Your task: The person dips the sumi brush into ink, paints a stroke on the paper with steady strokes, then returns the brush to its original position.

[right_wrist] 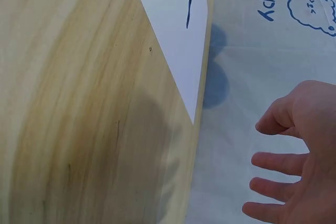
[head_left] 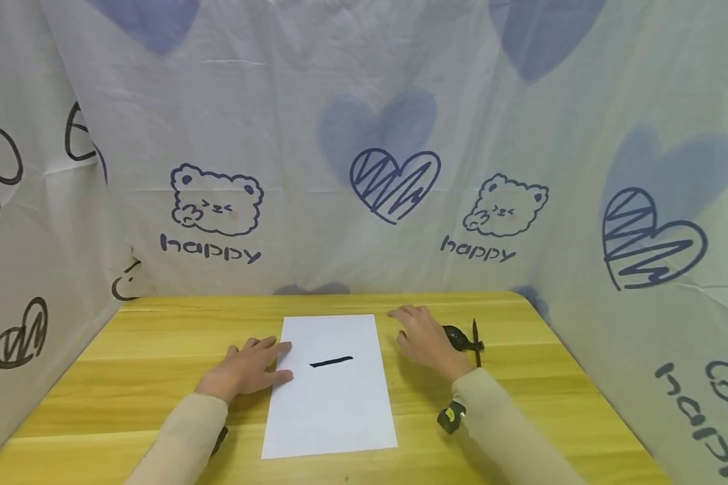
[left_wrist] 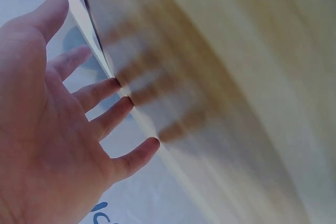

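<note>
A white sheet of paper (head_left: 332, 384) lies on the yellow wooden table (head_left: 158, 350), with one short black brush stroke (head_left: 331, 362) on it. My left hand (head_left: 249, 367) lies flat and open, its fingertips on the sheet's left edge; the left wrist view shows the left hand (left_wrist: 52, 129) with fingers spread. My right hand (head_left: 425, 340) is open, just right of the sheet and holding nothing. Behind it sit a small black ink dish (head_left: 458, 337) and a black brush (head_left: 476, 340). In the right wrist view the right hand (right_wrist: 299, 156) has relaxed fingers, and the paper (right_wrist: 178, 30) lies apart from it.
White cloth printed with bears and hearts (head_left: 394, 178) walls the table at the back and both sides. Bare tabletop shows left of the sheet and along the front edge (head_left: 97, 458).
</note>
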`<state>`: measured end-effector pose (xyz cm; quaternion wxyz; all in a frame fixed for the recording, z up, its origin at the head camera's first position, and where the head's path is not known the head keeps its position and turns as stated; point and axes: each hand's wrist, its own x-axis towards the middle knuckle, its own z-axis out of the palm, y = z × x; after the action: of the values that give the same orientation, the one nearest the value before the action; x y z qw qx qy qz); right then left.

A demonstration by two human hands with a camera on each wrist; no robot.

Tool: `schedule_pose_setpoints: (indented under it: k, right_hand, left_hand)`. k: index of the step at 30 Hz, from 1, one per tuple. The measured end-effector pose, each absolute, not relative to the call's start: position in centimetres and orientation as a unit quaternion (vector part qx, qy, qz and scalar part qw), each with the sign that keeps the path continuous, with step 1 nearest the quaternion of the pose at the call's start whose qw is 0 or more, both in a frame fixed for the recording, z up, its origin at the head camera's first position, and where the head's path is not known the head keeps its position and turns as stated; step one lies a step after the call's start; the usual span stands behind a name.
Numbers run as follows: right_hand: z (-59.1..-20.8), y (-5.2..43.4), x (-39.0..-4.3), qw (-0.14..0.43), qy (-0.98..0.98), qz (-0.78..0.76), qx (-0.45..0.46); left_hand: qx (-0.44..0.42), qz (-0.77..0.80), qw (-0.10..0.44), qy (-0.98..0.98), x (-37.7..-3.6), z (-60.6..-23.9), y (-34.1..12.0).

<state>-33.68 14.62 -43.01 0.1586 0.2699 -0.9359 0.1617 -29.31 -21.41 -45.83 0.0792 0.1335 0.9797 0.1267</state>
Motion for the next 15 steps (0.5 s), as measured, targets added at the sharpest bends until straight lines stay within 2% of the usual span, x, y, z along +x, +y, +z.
schedule_pose_setpoints:
  k: [7,15]
  right_hand:
    - [-43.47,15.01,-33.91,0.146,-0.941,0.164,0.258]
    - [-43.25,14.58,-33.95,0.105,-0.953,0.167,0.232]
  left_hand:
    - [0.138,0.134,0.077,0.978,-29.36,-45.65,-21.57]
    - [0.139,0.141,0.051,0.979,-29.35,-45.22,-21.91]
